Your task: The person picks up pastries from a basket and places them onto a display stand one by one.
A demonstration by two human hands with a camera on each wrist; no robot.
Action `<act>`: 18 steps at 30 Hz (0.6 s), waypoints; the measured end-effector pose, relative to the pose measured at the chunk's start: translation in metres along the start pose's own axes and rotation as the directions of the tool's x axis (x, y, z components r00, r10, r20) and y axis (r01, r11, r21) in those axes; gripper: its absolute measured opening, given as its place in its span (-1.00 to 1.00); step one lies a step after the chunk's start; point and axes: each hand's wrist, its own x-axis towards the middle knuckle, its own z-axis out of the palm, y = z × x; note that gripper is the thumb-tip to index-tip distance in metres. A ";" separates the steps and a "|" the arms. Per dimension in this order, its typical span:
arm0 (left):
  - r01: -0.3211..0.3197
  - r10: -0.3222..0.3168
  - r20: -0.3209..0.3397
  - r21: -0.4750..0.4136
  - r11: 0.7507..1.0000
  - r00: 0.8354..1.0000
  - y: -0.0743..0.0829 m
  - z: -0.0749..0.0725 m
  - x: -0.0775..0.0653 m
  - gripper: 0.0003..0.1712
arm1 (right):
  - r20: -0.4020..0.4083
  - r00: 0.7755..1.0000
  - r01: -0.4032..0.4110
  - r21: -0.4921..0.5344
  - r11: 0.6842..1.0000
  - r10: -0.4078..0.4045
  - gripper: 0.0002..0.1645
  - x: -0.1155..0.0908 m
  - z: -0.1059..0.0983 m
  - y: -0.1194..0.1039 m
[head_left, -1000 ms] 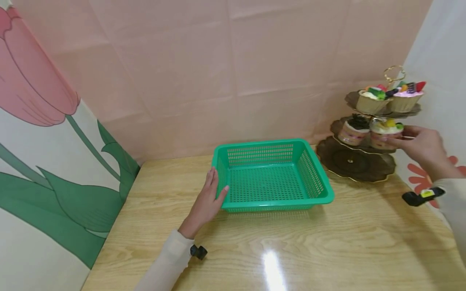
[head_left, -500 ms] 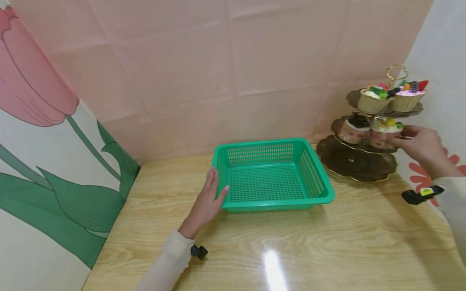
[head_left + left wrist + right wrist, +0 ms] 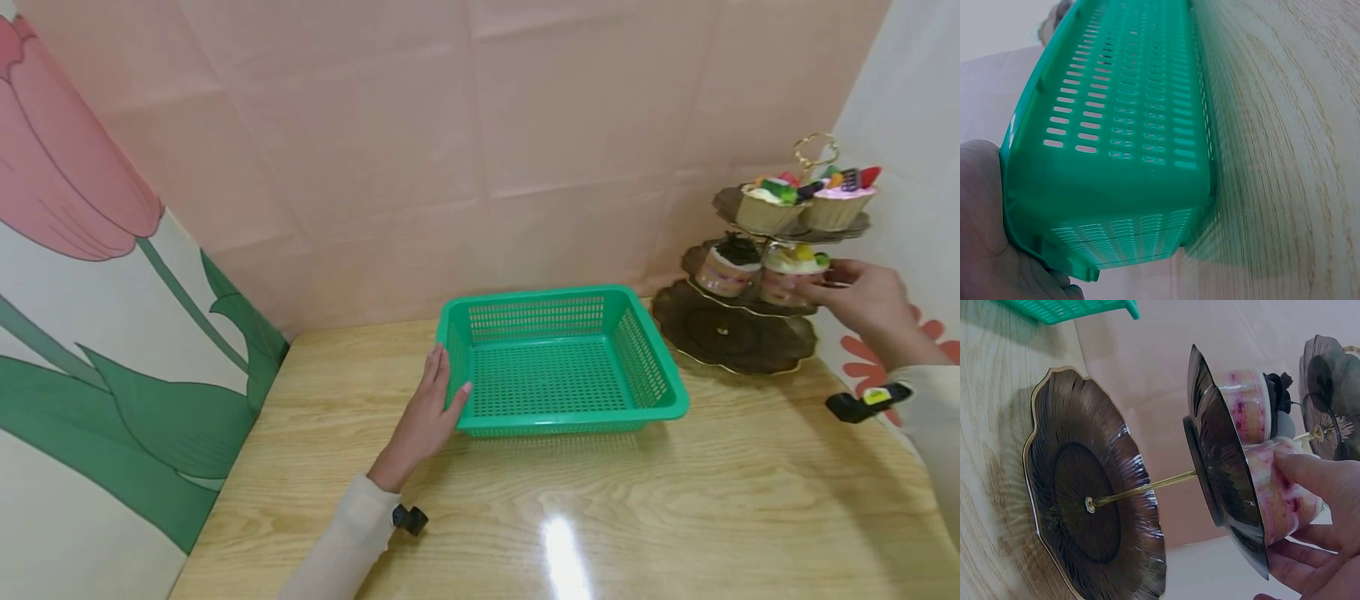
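My right hand (image 3: 870, 300) grips a small cake cup (image 3: 789, 285) with yellow and green topping on the middle tier of a brown three-tier cake stand (image 3: 731, 337). In the right wrist view the thumb lies on the cup's pink-patterned side (image 3: 1279, 494), and the cup appears to sit on the tier. Beside it stands another cake cup (image 3: 727, 268) with a dark topping. My left hand (image 3: 427, 408) rests with straight fingers against the left rim of a green plastic basket (image 3: 570, 418); its thumb lies over the rim corner.
Two cupcakes with fruit-like toppings, one with cream (image 3: 768, 210) and one pink (image 3: 836, 208), stand on the top tier under a gold ring handle (image 3: 817, 150). The wooden table (image 3: 480, 517) meets a pink wall cloth (image 3: 360, 208) behind the basket.
The right hand and the cake cup it grips have barely shifted. The stand moved very slightly. The left hand and the basket have stayed where they were.
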 end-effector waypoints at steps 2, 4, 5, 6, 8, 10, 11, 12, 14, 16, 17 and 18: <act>-0.001 0.001 0.001 -0.001 1.000 1.000 0.000 0.000 0.000 -0.10 | -0.002 1.000 0.003 0.001 1.000 -0.003 0.20 0.000 0.000 0.001; 0.001 -0.001 0.005 -0.002 1.000 1.000 0.000 0.000 -0.001 -0.09 | -0.007 1.000 0.012 -0.007 1.000 -0.012 0.16 -0.001 0.000 0.001; 0.003 -0.003 0.007 -0.002 1.000 1.000 0.000 0.000 -0.001 -0.09 | -0.010 1.000 0.017 -0.009 1.000 -0.017 0.13 -0.001 0.000 0.000; 0.004 -0.004 0.008 -0.001 1.000 1.000 0.001 0.000 -0.001 -0.09 | -0.011 1.000 0.019 -0.013 1.000 -0.020 0.11 -0.002 0.000 0.000; 0.003 -0.003 0.008 0.000 1.000 1.000 0.001 -0.001 -0.001 -0.09 | -0.017 1.000 0.024 -0.020 1.000 -0.024 0.07 -0.003 -0.001 0.000; 0.000 0.000 0.004 0.002 1.000 1.000 0.001 -0.001 -0.001 -0.09 | -0.016 1.000 0.022 -0.016 1.000 -0.022 0.07 -0.004 -0.002 0.000; 0.000 0.000 0.003 0.002 1.000 1.000 0.001 -0.001 0.000 -0.09 | -0.017 1.000 0.022 -0.004 1.000 -0.022 0.07 -0.005 -0.002 0.000; -0.002 0.002 0.002 0.002 1.000 1.000 0.001 -0.001 0.000 -0.09 | -0.020 1.000 0.019 -0.005 1.000 -0.019 0.07 -0.006 -0.003 0.000; -0.002 0.002 0.002 0.002 1.000 1.000 0.002 -0.001 0.000 -0.09 | -0.025 1.000 0.012 0.011 1.000 -0.012 0.08 -0.008 -0.004 0.000; -0.002 0.002 0.004 0.000 1.000 1.000 0.003 -0.001 0.001 -0.10 | -0.035 0.999 0.012 0.034 0.999 -0.011 0.09 -0.011 -0.005 0.001; -0.005 0.005 0.003 -0.002 1.000 1.000 0.003 -0.001 0.001 -0.11 | -0.039 0.999 0.021 0.054 0.998 -0.019 0.08 -0.013 -0.006 0.002; -0.007 0.007 0.003 -0.005 1.000 1.000 0.003 -0.001 0.001 -0.11 | -0.051 0.998 0.028 0.058 0.998 -0.026 0.08 -0.015 -0.006 0.002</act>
